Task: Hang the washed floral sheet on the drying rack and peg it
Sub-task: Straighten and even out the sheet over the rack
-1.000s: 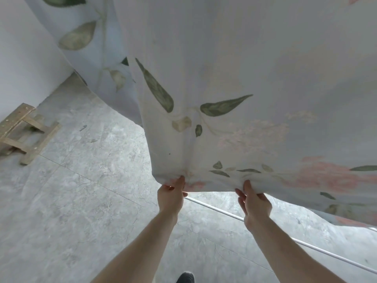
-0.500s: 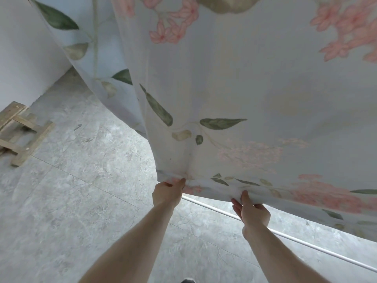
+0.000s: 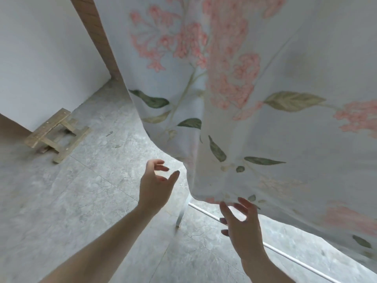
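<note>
Hanging is nearing its end: floral sheet [image 3: 255, 99] is draping over the rack while left hand [image 3: 156, 187] and right hand [image 3: 241, 221] are hovering open-fingered and empty near its hem, so pegging probably follows.

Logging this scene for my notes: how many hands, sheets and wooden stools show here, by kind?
Hands: 2, left hand and right hand, both empty
Floral sheet: 1
Wooden stool: 1
Total: 4
</note>
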`<state>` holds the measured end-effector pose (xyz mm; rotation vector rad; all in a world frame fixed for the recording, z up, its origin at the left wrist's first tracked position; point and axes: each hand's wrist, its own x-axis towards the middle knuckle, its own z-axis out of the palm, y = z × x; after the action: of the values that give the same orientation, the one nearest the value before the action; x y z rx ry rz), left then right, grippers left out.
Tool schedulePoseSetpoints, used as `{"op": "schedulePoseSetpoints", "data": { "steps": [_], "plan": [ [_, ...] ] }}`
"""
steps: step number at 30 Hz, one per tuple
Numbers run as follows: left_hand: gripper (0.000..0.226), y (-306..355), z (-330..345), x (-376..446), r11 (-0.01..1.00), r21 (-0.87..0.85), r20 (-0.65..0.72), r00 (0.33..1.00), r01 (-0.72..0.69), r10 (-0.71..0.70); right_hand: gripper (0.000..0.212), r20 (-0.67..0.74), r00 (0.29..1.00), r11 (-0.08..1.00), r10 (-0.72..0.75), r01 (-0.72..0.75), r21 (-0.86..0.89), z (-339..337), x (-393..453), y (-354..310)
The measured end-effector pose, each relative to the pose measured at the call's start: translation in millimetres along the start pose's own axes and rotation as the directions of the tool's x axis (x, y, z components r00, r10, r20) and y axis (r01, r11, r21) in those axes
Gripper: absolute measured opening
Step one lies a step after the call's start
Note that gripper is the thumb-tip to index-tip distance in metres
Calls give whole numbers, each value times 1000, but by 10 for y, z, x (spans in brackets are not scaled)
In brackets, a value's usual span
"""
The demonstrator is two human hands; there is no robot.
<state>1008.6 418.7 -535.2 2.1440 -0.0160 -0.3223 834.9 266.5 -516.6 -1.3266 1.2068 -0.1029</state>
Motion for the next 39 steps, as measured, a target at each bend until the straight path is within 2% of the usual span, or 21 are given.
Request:
{"op": "schedulePoseSetpoints", "data": {
  "steps": [2,3,5,6,7,9,11,12,14,15,16,18,19,21,23,24,27,30,35,37,39],
  "plan": [
    [66,472,-401,82,983,-84,-115,982,-162,152,63,31,958,940,-286,287,-182,205,-260,-410],
    [64,643,-441,125,972,-84,-127,969,-222,210,66,27,931,908,-363,360,-216,244,-301,-519],
    [39,897,-604,222,952,-29,-139,944,-305,299,70,1,887,867,-461,451,-214,395,-386,-742],
    [35,991,-686,259,942,11,-157,930,-336,333,70,-32,877,862,-480,464,-204,460,-431,-858],
    [42,1025,-729,296,936,54,-159,922,-349,353,68,-79,874,868,-479,458,-192,523,-426,-907],
    [48,1064,-851,416,933,96,-140,924,-346,357,53,-170,876,888,-452,424,-175,631,-386,-1018],
    [32,1160,-1054,552,947,40,-131,938,-318,321,23,-230,865,894,-445,418,-158,688,-355,-1120],
    [22,1187,-1129,666,958,-19,-158,947,-285,278,17,-239,862,894,-448,424,-145,682,-338,-1141],
    [16,1375,-1331,825,965,-135,-183,963,-225,199,21,-228,848,878,-478,469,-97,674,-368,-1187],
    [21,1442,-1348,902,973,-162,-115,982,-165,147,23,-208,847,872,-489,481,-90,649,-382,-1191],
    [25,1481,-1356,974,990,-104,-4,995,-98,99,24,-183,847,866,-500,491,-95,645,-422,-1202],
    [28,1600,-1339,950,978,205,250,968,-40,-13,22,-135,847,857,-515,503,-112,636,-493,-1208],
    [26,1664,-1334,908,953,297,300,953,-59,-35,20,-118,849,857,-515,505,-105,618,-521,-1206],
    [36,1796,-1372,851,962,252,315,949,-104,20,14,-86,848,851,-524,517,-87,559,-525,-1192],
    [54,1950,-1477,742,979,84,227,960,-188,165,10,-71,837,839,-543,536,-94,479,-512,-1184],
    [54,2055,-1521,695,972,-39,173,957,-231,234,8,-78,832,835,-549,541,-98,417,-495,-1167],
    [33,2490,-1735,547,861,-382,16,930,-334,368,10,-77,835,837,-545,538,-102,333,-460,-1135],
    [10,2784,-1815,587,807,-404,-119,899,-431,421,15,-71,849,850,-524,514,-117,265,-456,-1110],
    [30,2695,-1746,705,861,-339,-281,914,-379,292,19,-62,878,873,-475,462,-156,69,-472,-978],
    [47,2425,-1582,568,877,-350,-328,920,-331,216,22,-66,887,880,-458,441,-175,-64,-476,-879],
    [54,2022,-1293,309,933,-272,-317,938,-235,144,23,-71,896,887,-437,417,-200,-217,-487,-745]
  ]
}}
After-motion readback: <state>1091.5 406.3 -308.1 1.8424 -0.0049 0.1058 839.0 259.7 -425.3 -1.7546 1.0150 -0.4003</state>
